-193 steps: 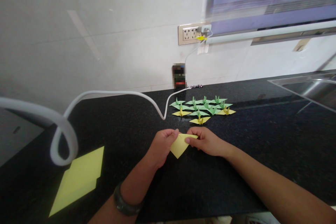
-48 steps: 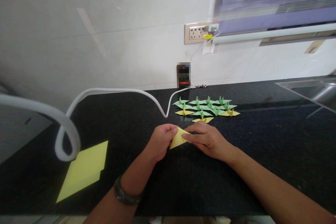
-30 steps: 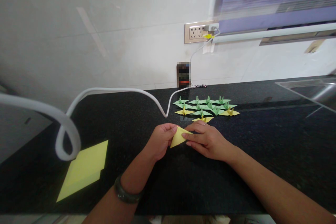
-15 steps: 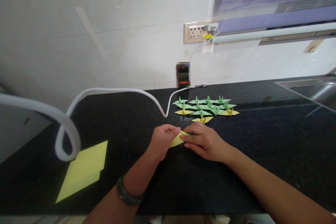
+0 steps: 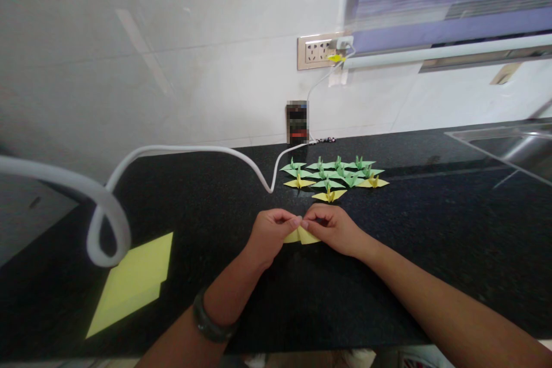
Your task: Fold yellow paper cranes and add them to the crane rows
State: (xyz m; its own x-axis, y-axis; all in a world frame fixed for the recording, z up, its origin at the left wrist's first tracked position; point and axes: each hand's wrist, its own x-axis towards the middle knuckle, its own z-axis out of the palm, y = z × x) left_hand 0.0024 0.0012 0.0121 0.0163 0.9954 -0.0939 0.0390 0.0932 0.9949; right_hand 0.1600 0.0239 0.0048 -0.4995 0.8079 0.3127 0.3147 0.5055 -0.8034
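Observation:
A small folded yellow paper (image 5: 301, 236) rests low over the black countertop (image 5: 431, 230), pinched from both sides. My left hand (image 5: 270, 234) grips its left part with curled fingers, and my right hand (image 5: 334, 228) grips its right part; the fingertips of both meet above the paper. Most of the paper is hidden under the fingers. Just beyond my hands lie several finished green and yellow paper cranes (image 5: 332, 176) in rows.
A stack of yellow paper sheets (image 5: 131, 284) lies at the front left. A thick white cable (image 5: 103, 215) loops over the counter's left side. A blurred small device (image 5: 297, 122) leans against the wall below a socket strip (image 5: 319, 52). A steel sink (image 5: 509, 144) sits far right.
The yellow paper was a larger triangle held upright; it is now flatter and smaller. My right hand's fingers, earlier stretched over it, have curled into a pinch beside my left hand.

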